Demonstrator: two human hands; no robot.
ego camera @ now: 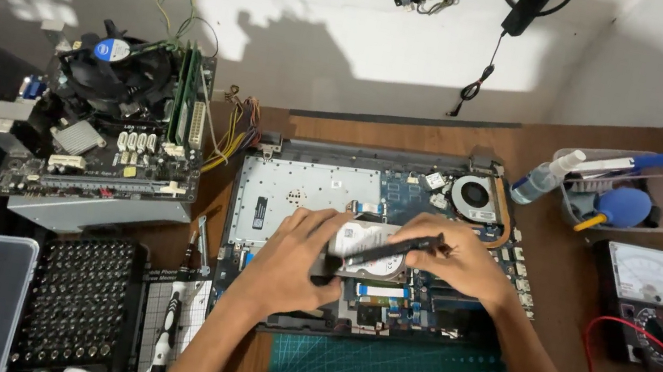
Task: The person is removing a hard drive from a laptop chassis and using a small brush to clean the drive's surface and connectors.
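At the centre of the frame, over the opened grey laptop chassis (304, 186) with its exposed blue circuit board, the left hand (292, 256) lay curled around the left edge of a flat silver rectangular hard drive (370, 249), fingers closed against its side, while the right hand (459, 259) pinched a slim black screwdriver-like tool (384, 250) between thumb and fingers, its shaft slanting down-left across the drive. The step seemed to call for a steady hold on the drive and a light, controlled tool tip, so that nothing slipped onto the board beside the round black cooling fan (475, 198).
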